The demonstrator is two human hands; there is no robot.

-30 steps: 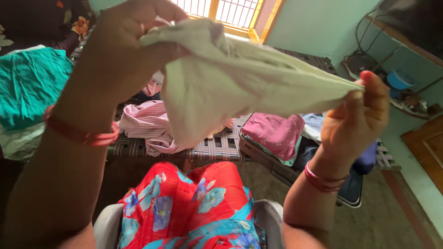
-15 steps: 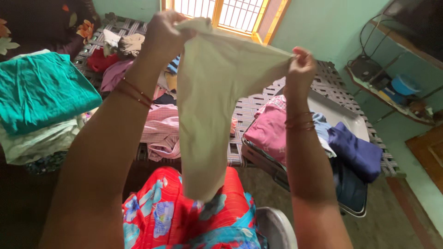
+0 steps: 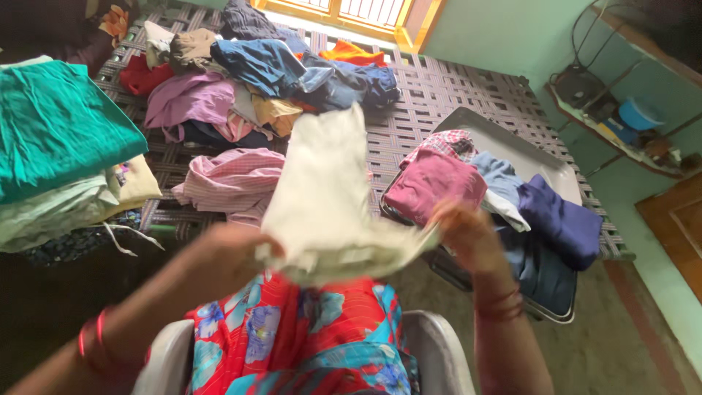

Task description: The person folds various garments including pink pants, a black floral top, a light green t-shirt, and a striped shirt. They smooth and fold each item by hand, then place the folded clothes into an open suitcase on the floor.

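Note:
A cream-coloured cloth (image 3: 325,197) is stretched between both my hands, its far end flung out over the woven bed. My left hand (image 3: 227,256) grips its near left corner. My right hand (image 3: 461,234) pinches its near right corner; both hands are blurred by motion. Below them is my lap in a red and turquoise flowered garment (image 3: 300,344), and I sit on a grey chair (image 3: 431,351).
The woven bed (image 3: 439,95) carries a heap of loose clothes (image 3: 263,73), a pink striped shirt (image 3: 234,179) and a folded stack with a green cloth on top (image 3: 58,139). An open suitcase (image 3: 512,190) holds folded pink and blue clothes. A shelf (image 3: 621,110) hangs at right.
My hands have dropped from high up down to lap level. The cloth, which hung downward, now lies flung forward over the bed. The view has tilted down.

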